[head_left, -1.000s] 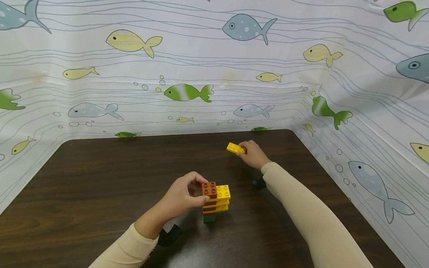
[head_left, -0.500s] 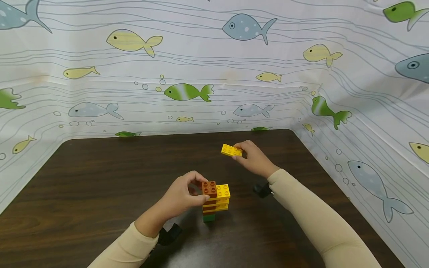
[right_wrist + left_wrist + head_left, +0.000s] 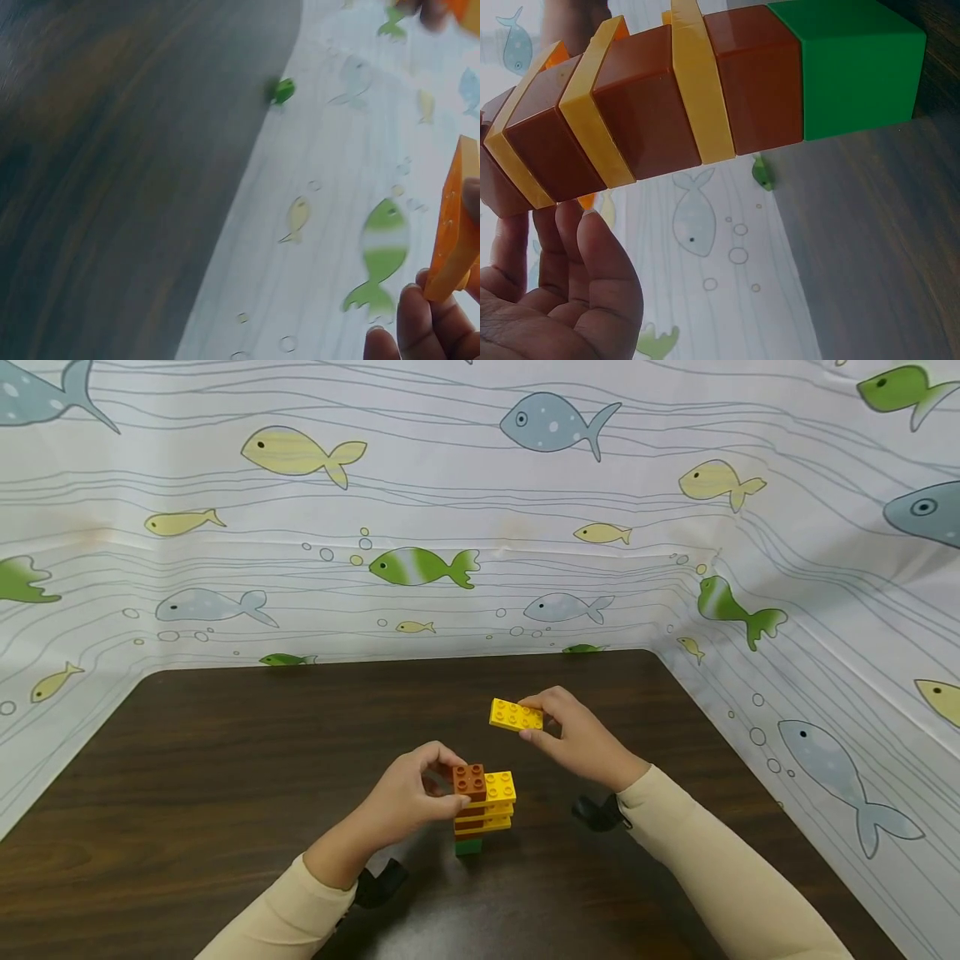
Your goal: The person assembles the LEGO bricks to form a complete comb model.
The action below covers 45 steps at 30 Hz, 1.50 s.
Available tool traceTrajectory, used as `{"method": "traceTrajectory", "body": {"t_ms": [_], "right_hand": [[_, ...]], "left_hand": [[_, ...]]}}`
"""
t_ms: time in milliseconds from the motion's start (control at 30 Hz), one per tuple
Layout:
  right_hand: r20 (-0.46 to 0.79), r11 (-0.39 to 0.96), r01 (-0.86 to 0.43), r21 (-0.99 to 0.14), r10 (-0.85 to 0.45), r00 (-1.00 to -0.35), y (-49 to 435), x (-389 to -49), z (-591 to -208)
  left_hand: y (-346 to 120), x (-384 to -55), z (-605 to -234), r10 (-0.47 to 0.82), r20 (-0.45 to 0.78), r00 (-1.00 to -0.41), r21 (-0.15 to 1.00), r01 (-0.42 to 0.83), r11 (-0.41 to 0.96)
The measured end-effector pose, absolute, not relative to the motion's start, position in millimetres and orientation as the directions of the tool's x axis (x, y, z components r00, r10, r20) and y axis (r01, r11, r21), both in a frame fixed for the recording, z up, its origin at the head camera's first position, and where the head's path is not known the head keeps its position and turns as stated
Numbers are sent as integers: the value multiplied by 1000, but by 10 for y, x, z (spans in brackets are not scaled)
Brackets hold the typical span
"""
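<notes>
A tower of toy building bricks stands upright on the table (image 3: 225, 760). Its base is a green brick (image 3: 862, 82); above that, brown bricks (image 3: 649, 105) alternate with three thin yellow plates (image 3: 705, 90) that jut out to the right in the head view. My left hand (image 3: 408, 793) grips the tower near its top, thumb and fingers at the uppermost brown brick (image 3: 468, 782). Above and right of the tower in the head view, my right hand (image 3: 581, 739) pinches another yellow plate (image 3: 512, 715) by its right end, studs facing up.
A white curtain (image 3: 442, 502) printed with fish hangs behind the table and along both sides. Small black devices (image 3: 382, 883) are strapped at both wrists.
My right hand has brought the yellow plate left and nearer, towards the tower. The left hand keeps its hold on the tower, almost still.
</notes>
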State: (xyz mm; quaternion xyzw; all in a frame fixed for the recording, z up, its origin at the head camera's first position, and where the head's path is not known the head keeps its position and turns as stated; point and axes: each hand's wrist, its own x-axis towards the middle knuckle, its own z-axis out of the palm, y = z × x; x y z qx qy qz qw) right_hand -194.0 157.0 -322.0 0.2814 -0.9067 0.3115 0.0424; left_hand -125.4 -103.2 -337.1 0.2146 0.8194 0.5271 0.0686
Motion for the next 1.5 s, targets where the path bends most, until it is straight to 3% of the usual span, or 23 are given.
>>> {"method": "traceTrajectory", "body": {"t_ms": [533, 1100, 1500], "right_hand": [[303, 491, -683, -541, -643, -703, 1497, -1537, -3041], [263, 440, -705, -556, -711, -652, 1383, -1473, -3042], [238, 475, -734, -486, -735, -634, 1354, -1442, -2987]], "left_hand": [[-1019, -1276, -3355, 422, 92, -902, 910, 248, 332], [-1037, -1276, -3391, 418, 113, -901, 892, 277, 357], [-1039, -1274, -3403, 423, 116, -899, 891, 282, 356]]}}
